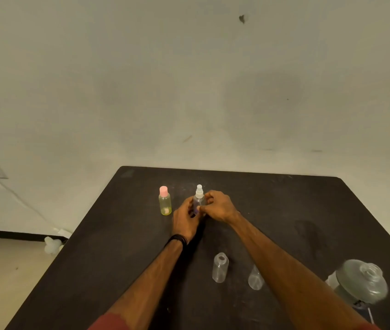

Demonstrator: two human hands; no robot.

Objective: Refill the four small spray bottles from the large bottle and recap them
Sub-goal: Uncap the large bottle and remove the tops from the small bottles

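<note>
A clear small spray bottle with a white spray cap stands upright at the middle of the dark table. My left hand and my right hand both grip its body from either side. To its left stands a yellowish small bottle with a pink cap. Nearer to me, an uncapped clear small bottle stands open. Another clear small bottle is partly hidden behind my right forearm. The large translucent bottle stands uncapped at the table's right front.
A plain wall rises behind the table's far edge. On the floor to the left lie a white object and a cable. The table's left edge runs diagonally toward me.
</note>
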